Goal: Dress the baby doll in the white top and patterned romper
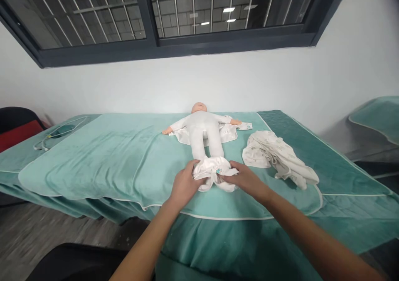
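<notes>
A baby doll [204, 125] with a white cloth body lies on its back on the green bed cover, arms spread and legs toward me. White baby pants [215, 164] are bunched around the ends of its legs, hiding the feet. My left hand [186, 181] grips the pants' left edge, thumb on top. On the other side, my right hand [246, 180] pinches the right edge of the same pants. Beneath the doll's back and arms is a spread white baby shirt [229, 134], with one printed sleeve reaching out to the right.
A crumpled white printed cloth [277, 156] lies right of the doll. The green bed cover [124, 148] has folds and white piping. A white cable [59, 133] rests at the far left, near a red and black chair [18, 127]. Behind stands a white wall with a barred window [156, 15].
</notes>
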`<state>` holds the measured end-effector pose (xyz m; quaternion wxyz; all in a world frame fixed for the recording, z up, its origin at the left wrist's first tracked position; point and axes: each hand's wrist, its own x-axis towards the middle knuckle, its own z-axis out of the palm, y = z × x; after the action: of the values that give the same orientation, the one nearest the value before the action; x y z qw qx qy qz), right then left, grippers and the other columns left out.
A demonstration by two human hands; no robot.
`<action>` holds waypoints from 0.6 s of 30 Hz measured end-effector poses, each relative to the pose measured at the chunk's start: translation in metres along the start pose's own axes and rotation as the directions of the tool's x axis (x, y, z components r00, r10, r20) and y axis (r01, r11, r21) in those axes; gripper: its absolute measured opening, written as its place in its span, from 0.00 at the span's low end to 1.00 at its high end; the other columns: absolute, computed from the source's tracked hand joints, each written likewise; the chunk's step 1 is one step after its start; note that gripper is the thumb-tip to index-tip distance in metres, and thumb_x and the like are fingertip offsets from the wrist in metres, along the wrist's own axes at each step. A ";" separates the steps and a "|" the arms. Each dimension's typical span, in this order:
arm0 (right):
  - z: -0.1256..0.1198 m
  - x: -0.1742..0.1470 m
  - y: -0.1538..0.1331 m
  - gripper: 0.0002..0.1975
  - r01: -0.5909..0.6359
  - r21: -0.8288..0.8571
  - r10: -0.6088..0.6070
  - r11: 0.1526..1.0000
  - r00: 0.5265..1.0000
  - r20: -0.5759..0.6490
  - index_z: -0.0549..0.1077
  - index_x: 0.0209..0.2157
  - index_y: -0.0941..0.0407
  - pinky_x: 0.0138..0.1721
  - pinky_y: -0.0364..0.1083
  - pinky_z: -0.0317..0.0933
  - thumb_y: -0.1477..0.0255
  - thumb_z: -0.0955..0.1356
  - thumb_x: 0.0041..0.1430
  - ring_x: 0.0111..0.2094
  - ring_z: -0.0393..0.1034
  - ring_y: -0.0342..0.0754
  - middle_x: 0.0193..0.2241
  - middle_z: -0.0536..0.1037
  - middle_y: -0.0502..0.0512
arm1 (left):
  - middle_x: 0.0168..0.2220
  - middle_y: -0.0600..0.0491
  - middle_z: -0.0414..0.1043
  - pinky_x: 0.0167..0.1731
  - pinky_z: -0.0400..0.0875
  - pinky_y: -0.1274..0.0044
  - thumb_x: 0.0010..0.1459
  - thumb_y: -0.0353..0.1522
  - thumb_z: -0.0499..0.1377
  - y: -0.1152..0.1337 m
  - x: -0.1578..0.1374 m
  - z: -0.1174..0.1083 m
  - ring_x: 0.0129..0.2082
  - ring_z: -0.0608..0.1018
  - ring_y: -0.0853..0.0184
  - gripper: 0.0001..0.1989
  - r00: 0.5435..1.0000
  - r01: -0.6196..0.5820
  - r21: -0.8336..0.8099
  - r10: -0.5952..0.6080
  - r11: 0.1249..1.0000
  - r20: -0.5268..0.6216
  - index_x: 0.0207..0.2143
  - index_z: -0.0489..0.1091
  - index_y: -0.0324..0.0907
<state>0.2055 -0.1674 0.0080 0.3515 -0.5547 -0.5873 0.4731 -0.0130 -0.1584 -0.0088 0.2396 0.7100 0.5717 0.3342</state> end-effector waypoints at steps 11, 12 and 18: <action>-0.056 -0.032 -0.077 0.25 0.329 -0.387 -0.075 0.861 0.835 0.545 0.62 0.22 0.55 0.25 0.44 0.46 0.49 0.65 0.60 0.23 0.52 0.42 0.20 0.58 0.45 | 0.32 0.58 0.75 0.30 0.64 0.79 0.45 0.35 0.62 0.081 0.009 -0.112 0.34 0.74 0.64 0.12 0.599 -0.127 0.023 0.058 0.992 0.799 0.35 0.76 0.44; -0.058 -0.035 -0.087 0.27 0.384 -0.466 -0.055 0.797 0.814 0.578 0.61 0.20 0.55 0.25 0.45 0.46 0.47 0.64 0.60 0.22 0.51 0.42 0.18 0.57 0.45 | 0.31 0.58 0.75 0.29 0.62 0.79 0.44 0.36 0.63 0.093 0.009 -0.121 0.32 0.74 0.64 0.12 0.529 -0.197 0.095 0.025 0.976 0.848 0.34 0.76 0.44; -0.053 -0.056 -0.144 0.33 0.672 -0.668 -0.135 0.320 0.730 0.670 0.64 0.14 0.54 0.34 0.49 0.53 0.43 0.61 0.59 0.24 0.60 0.47 0.13 0.62 0.51 | 0.25 0.53 0.74 0.31 0.63 0.74 0.35 0.40 0.70 0.155 -0.007 -0.139 0.26 0.73 0.61 0.15 0.533 -0.491 0.534 -0.248 0.688 0.809 0.28 0.78 0.45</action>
<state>0.2172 -0.2042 0.1671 -0.0456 -0.3347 -0.9348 0.1095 -0.0164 -0.2066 0.1940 0.1600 0.8540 0.4089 -0.2791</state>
